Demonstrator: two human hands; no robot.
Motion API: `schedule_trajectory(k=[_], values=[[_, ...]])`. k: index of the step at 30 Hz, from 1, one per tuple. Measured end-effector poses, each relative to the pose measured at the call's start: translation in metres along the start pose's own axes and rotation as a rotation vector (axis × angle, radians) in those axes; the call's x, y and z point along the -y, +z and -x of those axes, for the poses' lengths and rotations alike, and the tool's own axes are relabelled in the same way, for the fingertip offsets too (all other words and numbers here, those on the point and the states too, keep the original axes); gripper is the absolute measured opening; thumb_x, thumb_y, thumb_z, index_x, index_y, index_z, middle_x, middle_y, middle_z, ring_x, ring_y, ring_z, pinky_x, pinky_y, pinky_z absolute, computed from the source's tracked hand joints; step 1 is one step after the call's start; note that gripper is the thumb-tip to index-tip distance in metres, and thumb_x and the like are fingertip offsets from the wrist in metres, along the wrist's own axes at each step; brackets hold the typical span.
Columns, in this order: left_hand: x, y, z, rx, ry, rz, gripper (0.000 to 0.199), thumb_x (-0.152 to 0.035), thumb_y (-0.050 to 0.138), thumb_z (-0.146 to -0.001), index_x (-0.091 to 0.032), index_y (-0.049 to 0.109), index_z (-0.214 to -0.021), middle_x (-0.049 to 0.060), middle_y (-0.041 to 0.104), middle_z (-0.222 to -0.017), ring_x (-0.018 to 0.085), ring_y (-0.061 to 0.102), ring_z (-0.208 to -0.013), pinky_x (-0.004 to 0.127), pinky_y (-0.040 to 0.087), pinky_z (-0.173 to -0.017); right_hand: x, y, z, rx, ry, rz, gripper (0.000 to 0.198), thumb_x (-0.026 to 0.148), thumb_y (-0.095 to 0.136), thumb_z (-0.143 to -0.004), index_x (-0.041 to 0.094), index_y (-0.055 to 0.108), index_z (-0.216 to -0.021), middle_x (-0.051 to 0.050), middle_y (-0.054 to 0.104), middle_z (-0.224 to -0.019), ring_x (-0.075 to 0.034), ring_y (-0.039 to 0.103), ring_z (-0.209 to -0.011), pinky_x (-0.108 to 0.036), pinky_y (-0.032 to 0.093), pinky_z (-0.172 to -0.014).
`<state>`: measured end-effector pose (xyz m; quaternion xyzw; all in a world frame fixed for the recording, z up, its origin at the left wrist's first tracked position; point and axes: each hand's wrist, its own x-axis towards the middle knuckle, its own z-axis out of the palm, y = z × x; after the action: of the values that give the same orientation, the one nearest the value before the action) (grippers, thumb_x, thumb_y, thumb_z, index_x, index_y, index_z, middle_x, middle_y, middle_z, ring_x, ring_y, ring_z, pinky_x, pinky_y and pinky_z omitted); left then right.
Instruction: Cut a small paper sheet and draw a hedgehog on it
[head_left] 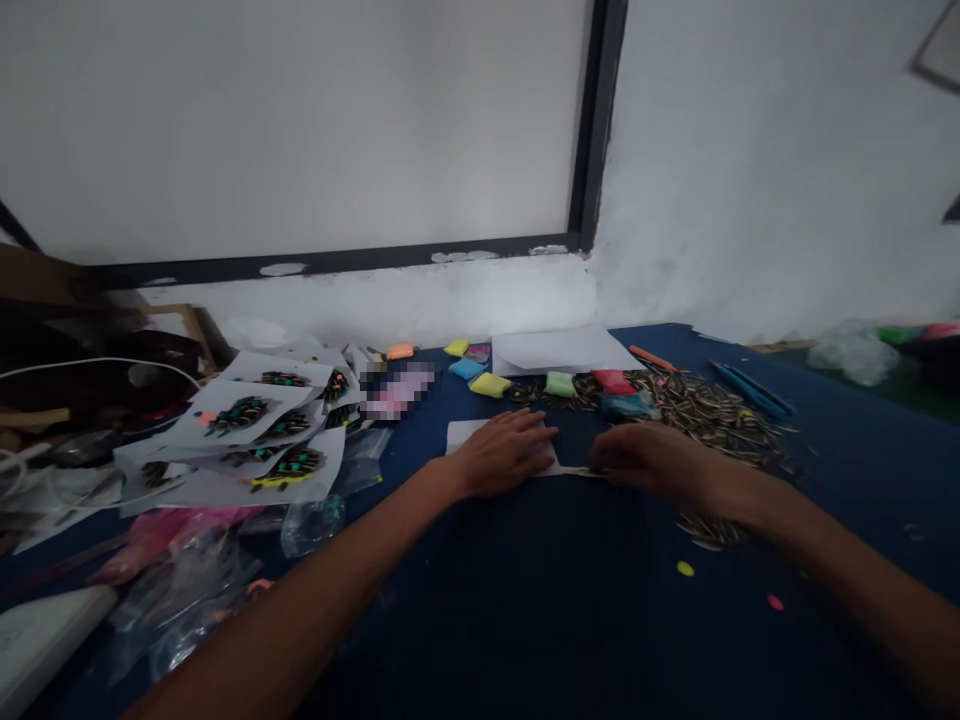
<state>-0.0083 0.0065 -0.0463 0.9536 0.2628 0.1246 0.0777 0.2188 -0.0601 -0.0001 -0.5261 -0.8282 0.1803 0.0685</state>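
Note:
My left hand (506, 452) lies flat, fingers stretched out, on a small sheet of white paper (463, 432) on the dark blue tabletop. To its right, my right hand (637, 458) has its fingers curled and pressed together. A thin pale strip (581, 471) runs from the paper's lower right corner to those fingertips; whether it is part of the sheet I cannot tell. Just beyond my right hand is a heap of small, thin, brownish stick-like pieces (712, 415). Coloured clay-like packets, among them a red one (613, 381) and a pale green one (559, 384), lie behind my hands.
At left, white sheets (217, 415) bear dark stick-like pieces with coloured bits, near clear plastic bags (187, 590). More white paper (559, 350) rests by the wall. A blue tool (754, 388) lies at right. Yellow (685, 568) and pink (775, 602) bits dot the table.

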Motion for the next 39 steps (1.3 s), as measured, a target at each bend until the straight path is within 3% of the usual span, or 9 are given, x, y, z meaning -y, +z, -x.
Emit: schedule_trajectory(k=[5,12,24,33,39], values=[[-0.001,0.001,-0.001,0.059,-0.032,0.065,0.048,-0.041,0.033,-0.097,-0.021,0.039,-0.14,0.009,0.029,-0.15,0.024,0.021,-0.14,0.043,0.021,-0.112,0.006,-0.002,0.003,0.02,0.014,-0.006,0.02,0.019,0.054,-0.077,0.021,0.069,-0.089,-0.004,0.069,-0.079,-0.018,0.062,-0.068,-0.025,0.041,-0.06],[-0.004,-0.002,-0.003,0.133,-0.065,0.054,0.05,-0.042,0.032,-0.096,-0.024,0.032,-0.143,0.007,0.021,-0.153,0.024,0.015,-0.142,0.044,0.015,-0.114,0.01,0.002,0.007,-0.021,0.02,-0.021,0.019,0.022,0.054,-0.079,0.022,0.069,-0.089,-0.004,0.07,-0.084,-0.02,0.063,-0.074,-0.027,0.044,-0.065],[-0.008,-0.009,-0.003,0.216,-0.112,0.062,0.054,-0.045,0.026,-0.097,-0.023,0.024,-0.146,0.003,0.013,-0.155,0.02,0.007,-0.143,0.04,0.009,-0.116,0.008,0.002,0.009,0.021,0.01,-0.11,0.022,0.029,0.055,-0.082,0.023,0.069,-0.097,-0.004,0.07,-0.091,-0.021,0.065,-0.08,-0.027,0.046,-0.068],[-0.003,-0.002,-0.004,0.205,-0.103,0.064,0.058,-0.046,0.019,-0.097,-0.018,0.02,-0.147,0.003,0.013,-0.155,0.019,0.004,-0.143,0.039,0.007,-0.116,0.01,0.006,0.013,-0.01,0.077,-0.211,0.027,0.033,0.055,-0.084,0.022,0.07,-0.103,-0.007,0.067,-0.096,-0.022,0.063,-0.086,-0.03,0.047,-0.075],[-0.002,-0.001,-0.005,0.202,-0.088,0.061,0.057,-0.046,0.02,-0.097,-0.019,0.019,-0.147,0.003,0.011,-0.155,0.019,0.003,-0.143,0.041,0.007,-0.116,0.014,0.012,0.019,-0.076,0.014,-0.187,0.033,0.04,0.048,-0.089,0.023,0.072,-0.102,-0.007,0.063,-0.091,-0.021,0.061,-0.081,-0.031,0.046,-0.071]])
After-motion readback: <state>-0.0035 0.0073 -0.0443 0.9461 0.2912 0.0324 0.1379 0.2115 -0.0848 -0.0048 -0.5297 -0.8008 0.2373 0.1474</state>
